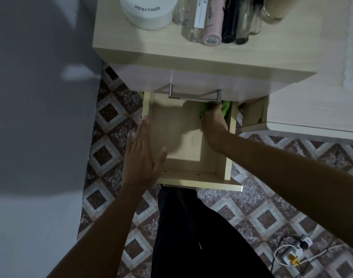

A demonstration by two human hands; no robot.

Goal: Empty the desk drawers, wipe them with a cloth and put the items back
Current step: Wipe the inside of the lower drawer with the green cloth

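Note:
A pale wooden drawer (191, 175) is pulled out below the desk, and its bottom shows no items. My right hand (214, 122) reaches into its far right corner and presses a green cloth (225, 106) against the drawer floor; the cloth is mostly hidden under the hand and the drawer above. My left hand (140, 155) lies flat, fingers straight, against the drawer's left side wall. Above it sits a shut upper drawer with a metal bar handle (194, 96).
On the desk top (143, 43) stand a white round container (149, 11) and several bottles and tubes (221, 19). A grey wall is at the left. A power strip with cables (291, 255) lies on the patterned tile floor at the lower right. My dark-clothed leg is below the drawer.

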